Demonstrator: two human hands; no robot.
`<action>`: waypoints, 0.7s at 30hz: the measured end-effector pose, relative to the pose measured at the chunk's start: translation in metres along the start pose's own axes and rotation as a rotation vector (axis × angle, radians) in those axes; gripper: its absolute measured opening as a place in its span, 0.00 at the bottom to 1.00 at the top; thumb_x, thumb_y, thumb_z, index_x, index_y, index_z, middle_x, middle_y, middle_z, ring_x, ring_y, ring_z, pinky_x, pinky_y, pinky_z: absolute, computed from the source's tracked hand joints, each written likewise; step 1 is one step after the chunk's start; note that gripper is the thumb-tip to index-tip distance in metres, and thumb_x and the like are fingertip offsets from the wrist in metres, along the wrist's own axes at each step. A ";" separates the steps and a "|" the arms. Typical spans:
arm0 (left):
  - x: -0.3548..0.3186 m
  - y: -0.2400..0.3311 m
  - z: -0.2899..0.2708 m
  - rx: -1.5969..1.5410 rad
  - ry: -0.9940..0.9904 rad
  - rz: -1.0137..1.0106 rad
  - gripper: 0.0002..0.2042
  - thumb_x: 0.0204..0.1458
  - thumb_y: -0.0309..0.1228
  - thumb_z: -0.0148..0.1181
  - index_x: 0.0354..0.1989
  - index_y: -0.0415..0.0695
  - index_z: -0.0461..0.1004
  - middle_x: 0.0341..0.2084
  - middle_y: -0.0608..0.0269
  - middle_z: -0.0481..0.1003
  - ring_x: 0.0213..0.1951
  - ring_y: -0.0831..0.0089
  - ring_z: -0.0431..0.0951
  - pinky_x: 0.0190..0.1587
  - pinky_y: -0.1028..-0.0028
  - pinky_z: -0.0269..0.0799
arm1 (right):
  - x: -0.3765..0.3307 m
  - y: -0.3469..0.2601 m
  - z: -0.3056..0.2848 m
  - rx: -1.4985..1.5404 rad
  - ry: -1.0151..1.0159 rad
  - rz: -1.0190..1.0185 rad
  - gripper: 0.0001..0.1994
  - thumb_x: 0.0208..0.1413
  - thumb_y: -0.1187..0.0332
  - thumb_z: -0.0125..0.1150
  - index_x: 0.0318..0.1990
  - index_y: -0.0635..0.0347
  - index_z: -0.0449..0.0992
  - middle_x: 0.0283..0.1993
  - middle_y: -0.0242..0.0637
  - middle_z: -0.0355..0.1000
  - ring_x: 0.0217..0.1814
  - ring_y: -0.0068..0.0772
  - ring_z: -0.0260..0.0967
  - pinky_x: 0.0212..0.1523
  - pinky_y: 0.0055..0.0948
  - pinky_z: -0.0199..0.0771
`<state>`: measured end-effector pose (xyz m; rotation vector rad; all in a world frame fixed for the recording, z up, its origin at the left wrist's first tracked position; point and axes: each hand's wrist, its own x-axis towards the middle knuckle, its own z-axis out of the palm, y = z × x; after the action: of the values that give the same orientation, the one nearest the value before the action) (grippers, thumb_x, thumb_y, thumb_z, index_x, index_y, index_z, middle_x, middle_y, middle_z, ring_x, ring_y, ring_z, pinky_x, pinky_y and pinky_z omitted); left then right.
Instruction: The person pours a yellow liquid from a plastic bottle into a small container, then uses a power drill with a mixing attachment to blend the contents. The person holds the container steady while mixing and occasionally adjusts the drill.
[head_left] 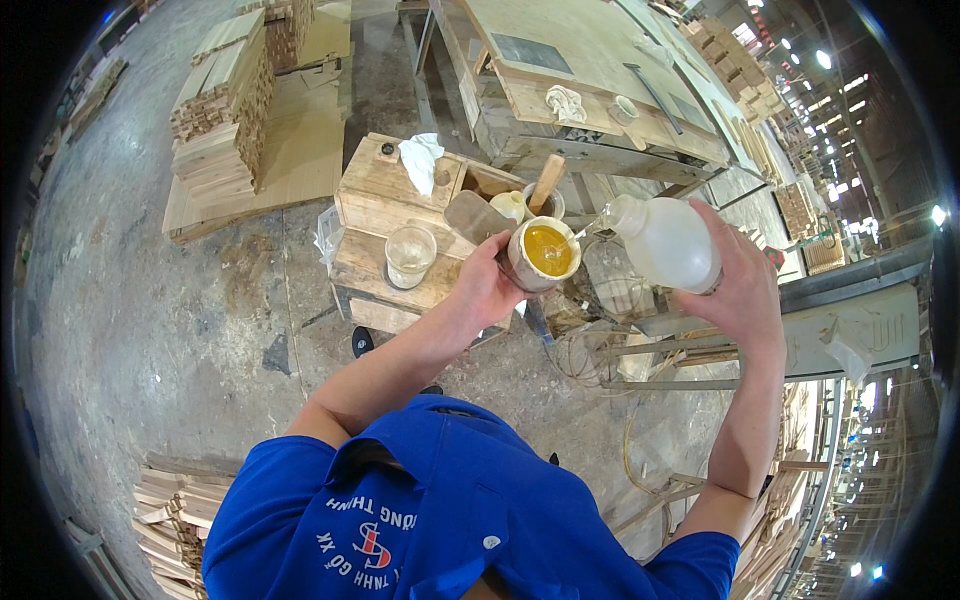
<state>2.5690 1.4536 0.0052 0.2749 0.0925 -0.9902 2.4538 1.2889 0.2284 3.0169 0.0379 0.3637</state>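
Observation:
My left hand [487, 285] is closed around a whitish cup [520, 268] and tips it slightly toward the right. Yellow-amber liquid [548, 250] fills much of the cup. My right hand [745, 275] grips a translucent white plastic bottle [668, 242] by its base end, lying nearly sideways with its neck toward the cup. A thin stream of clear liquid [588, 227] runs from the bottle's mouth to the cup's rim. Just behind the cup, a wooden handle [547, 184] sticks up from another container, partly hidden.
A wooden box stand [375, 265] carries a clear plastic cup [410, 250] and a white cloth [421, 160]. Beyond it stands a large worktable [600, 60] with a crumpled rag [566, 103]. Stacked boards [220, 110] are at far left; a metal frame [850, 320] at right.

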 end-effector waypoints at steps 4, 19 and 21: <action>-0.001 -0.001 0.002 -0.017 0.014 -0.005 0.20 0.61 0.36 0.25 0.59 0.43 0.52 0.56 0.53 0.59 0.56 0.57 0.62 0.54 0.48 0.61 | -0.001 0.000 -0.004 0.007 -0.020 0.017 0.39 0.25 0.68 0.64 0.57 0.46 0.62 0.39 0.40 0.71 0.41 0.45 0.70 0.42 0.39 0.69; 0.000 -0.006 -0.003 -0.013 0.009 0.003 0.20 0.61 0.37 0.26 0.58 0.43 0.53 0.55 0.54 0.60 0.56 0.58 0.64 0.53 0.49 0.63 | -0.006 0.001 -0.006 -0.001 -0.021 0.017 0.40 0.25 0.68 0.65 0.56 0.46 0.63 0.40 0.38 0.71 0.41 0.42 0.70 0.42 0.37 0.71; 0.000 -0.006 -0.002 -0.008 -0.007 0.002 0.20 0.61 0.37 0.26 0.58 0.43 0.53 0.55 0.55 0.60 0.56 0.58 0.63 0.53 0.49 0.62 | -0.007 0.002 -0.005 0.005 -0.011 0.014 0.40 0.25 0.68 0.65 0.56 0.46 0.62 0.41 0.39 0.71 0.42 0.42 0.70 0.42 0.37 0.71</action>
<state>2.5637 1.4509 0.0026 0.2647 0.0899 -0.9888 2.4457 1.2872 0.2318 3.0257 0.0176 0.3489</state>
